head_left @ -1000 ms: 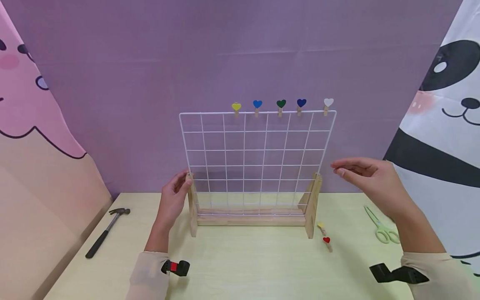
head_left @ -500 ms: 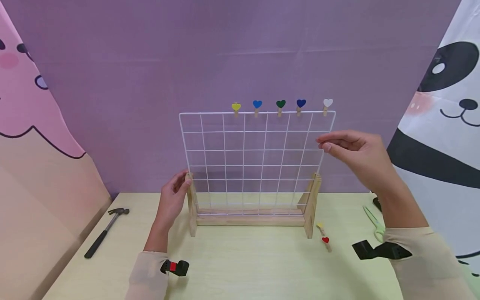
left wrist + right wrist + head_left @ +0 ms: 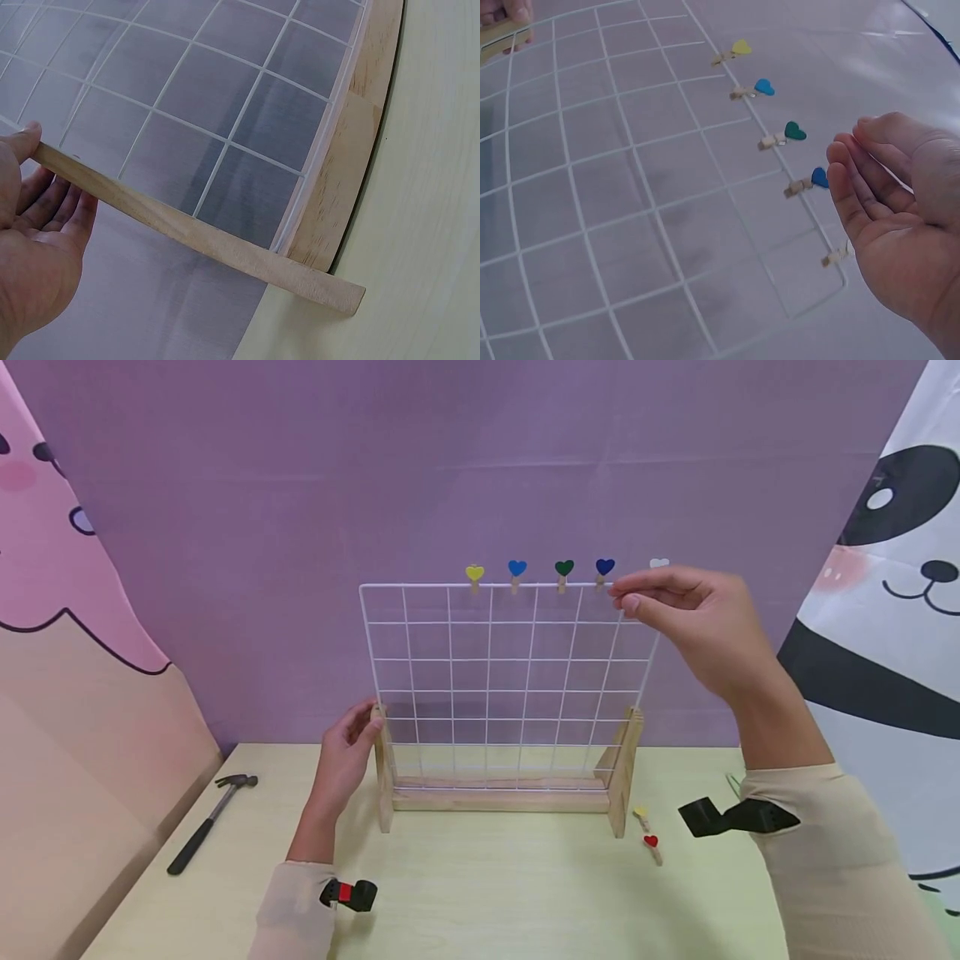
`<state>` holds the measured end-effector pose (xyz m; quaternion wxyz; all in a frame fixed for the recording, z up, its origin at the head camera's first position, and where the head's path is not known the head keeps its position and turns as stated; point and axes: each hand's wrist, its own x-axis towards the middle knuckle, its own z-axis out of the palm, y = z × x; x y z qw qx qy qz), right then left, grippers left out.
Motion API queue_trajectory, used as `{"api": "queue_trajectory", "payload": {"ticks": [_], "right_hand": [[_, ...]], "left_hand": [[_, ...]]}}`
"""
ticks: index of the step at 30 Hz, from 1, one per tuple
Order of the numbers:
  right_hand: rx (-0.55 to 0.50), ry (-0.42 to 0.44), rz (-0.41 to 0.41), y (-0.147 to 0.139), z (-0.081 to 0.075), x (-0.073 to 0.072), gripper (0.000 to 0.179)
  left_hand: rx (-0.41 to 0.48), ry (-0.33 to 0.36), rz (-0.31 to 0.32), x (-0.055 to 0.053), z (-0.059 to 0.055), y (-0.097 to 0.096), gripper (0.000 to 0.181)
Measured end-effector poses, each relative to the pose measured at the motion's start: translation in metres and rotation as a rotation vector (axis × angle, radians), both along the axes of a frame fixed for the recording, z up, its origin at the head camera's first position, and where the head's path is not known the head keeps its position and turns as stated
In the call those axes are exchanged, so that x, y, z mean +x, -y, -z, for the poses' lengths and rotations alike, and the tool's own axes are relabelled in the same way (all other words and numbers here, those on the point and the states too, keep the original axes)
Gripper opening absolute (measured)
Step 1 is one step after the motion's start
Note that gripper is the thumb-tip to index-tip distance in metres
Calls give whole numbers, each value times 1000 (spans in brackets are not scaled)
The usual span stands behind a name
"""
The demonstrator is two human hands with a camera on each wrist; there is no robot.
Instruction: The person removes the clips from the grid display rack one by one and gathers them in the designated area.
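A white wire grid (image 3: 510,658) stands upright in a wooden stand (image 3: 502,802). Five-odd is avoided: several heart clothespins line its top bar, among them yellow (image 3: 475,573), light blue (image 3: 517,568), green (image 3: 564,567), dark blue (image 3: 604,567) and a white one (image 3: 659,562) partly behind my right hand (image 3: 693,622). That hand, fingers loosely bent and holding nothing, is nearest the dark blue clothespin; whether it touches cannot be told. My left hand (image 3: 45,240) grips the stand's left wooden upright (image 3: 195,232), thumb on one side and fingers on the other.
Two more clothespins, one yellow (image 3: 640,812) and one with a red heart (image 3: 651,842), lie on the table (image 3: 480,893) by the stand's right foot. A hammer (image 3: 212,825) lies at the left. Green scissors (image 3: 733,785) are mostly hidden by the right sleeve.
My right hand has risen and moved left, from beside the grid to its top bar near the dark blue clothespin. The left hand stays on the stand.
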<state>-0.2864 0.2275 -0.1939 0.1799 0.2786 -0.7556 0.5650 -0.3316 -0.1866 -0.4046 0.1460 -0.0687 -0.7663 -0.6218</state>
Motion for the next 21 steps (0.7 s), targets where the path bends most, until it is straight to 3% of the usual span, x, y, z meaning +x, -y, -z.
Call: {"api": "queue_trajectory", "payload": {"ticks": [3,14,21], "right_hand": [[-36,-10,-44,6,-7,-2,28],[-46,-14,-49,29,-30,-7,28],[37,3,33,44,-43,-14,26]], "left_hand": [[21,-1,3,-1,0,0,46],[36,-1,19,-1,-1,-1,46],[45,8,18,-1,0,-1,46]]}}
